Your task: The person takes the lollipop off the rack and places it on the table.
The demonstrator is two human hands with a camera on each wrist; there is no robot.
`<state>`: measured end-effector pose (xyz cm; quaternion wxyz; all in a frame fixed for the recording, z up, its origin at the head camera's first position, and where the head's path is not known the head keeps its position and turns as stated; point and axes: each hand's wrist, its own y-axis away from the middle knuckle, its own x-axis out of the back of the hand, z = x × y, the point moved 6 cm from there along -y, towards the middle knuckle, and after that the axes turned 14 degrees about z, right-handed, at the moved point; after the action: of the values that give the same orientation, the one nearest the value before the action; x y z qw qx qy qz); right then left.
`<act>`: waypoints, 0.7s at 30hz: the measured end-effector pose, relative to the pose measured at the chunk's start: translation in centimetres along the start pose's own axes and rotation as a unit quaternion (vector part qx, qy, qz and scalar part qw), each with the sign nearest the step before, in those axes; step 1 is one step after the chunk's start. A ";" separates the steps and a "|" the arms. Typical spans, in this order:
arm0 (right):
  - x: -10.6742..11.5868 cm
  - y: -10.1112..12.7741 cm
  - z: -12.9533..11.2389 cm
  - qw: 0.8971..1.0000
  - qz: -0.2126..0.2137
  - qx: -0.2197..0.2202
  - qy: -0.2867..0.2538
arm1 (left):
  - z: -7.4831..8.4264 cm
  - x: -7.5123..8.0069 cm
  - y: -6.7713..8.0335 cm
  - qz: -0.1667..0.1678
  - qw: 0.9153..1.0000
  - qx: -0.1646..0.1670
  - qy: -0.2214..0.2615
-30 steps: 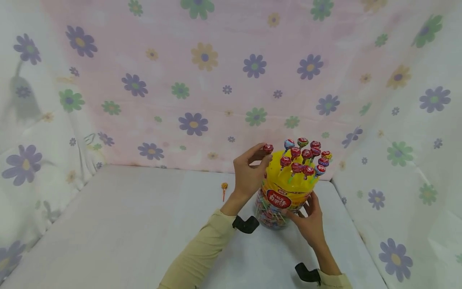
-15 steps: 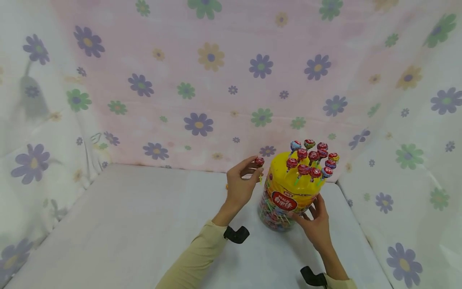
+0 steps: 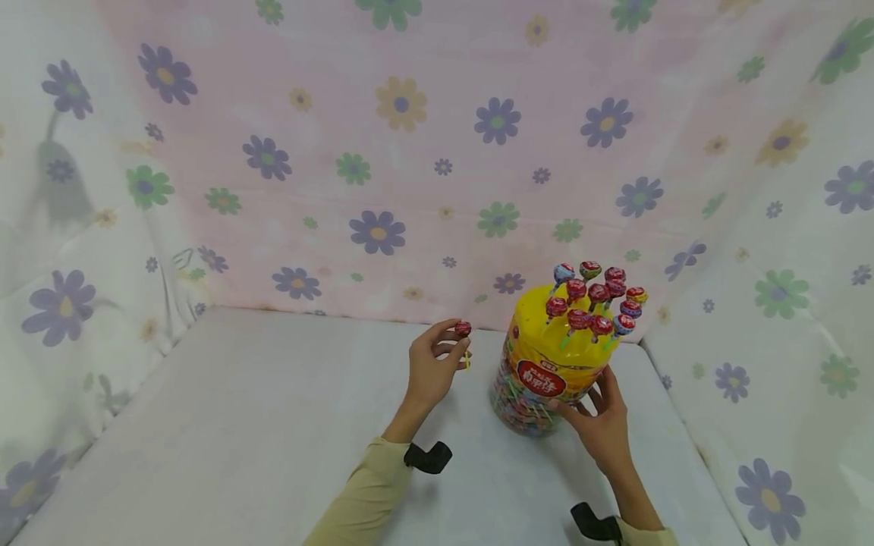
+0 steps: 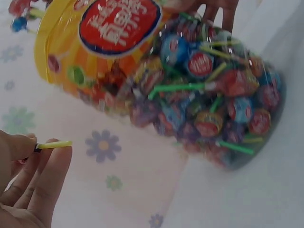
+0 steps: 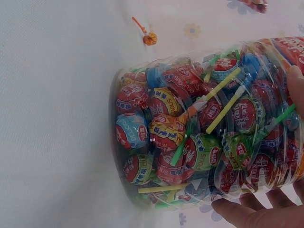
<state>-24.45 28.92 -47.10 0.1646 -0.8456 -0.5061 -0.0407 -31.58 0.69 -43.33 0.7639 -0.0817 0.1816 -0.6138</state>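
Head view first: where is the left hand, please?

— It is a little below the centre of the frame. Its thumb and fingers are clamped on one red-wrapped lollipop, with the sweet end up and the yellow stick pointing down.

— And in the left wrist view?

— There the hand is at the lower left. The yellow stick comes out between the fingers, but the sweet end is mostly hidden by the thumb. This lollipop is apart from the jar.

— Where is this jar?

— Right of centre, in the lower half, on the white surface. Its lower part is transparent and shows many wrapped lollipops. The label is yellow with a red oval. On the yellow lid stand more lollipops, mostly red ones.

— What does the right hand do?

— It is at the lower right and grips the jar: the thumb rests on the front, the other fingers go around the right side.

— Is there some other candy?

— Yes, in the right wrist view one orange lollipop lies at the upper middle, apart from the jar.
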 end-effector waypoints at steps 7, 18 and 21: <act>0.0 -0.1 0.0 1.000 0.000 -0.001 0.000 | -2.6 2.4 -0.3 0.001 0.998 0.057 -0.038; 0.1 0.0 0.0 1.000 0.005 0.006 0.000 | -5.5 5.1 -0.8 0.014 0.992 0.092 -0.089; 0.1 0.0 0.1 1.000 0.005 0.007 0.001 | -6.1 5.6 -1.0 0.017 0.991 0.085 -0.097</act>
<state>-24.43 29.02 -47.15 0.1711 -0.8472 -0.5017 -0.0368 -33.82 -4.33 -49.60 0.7924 -0.0723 0.0547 -0.6032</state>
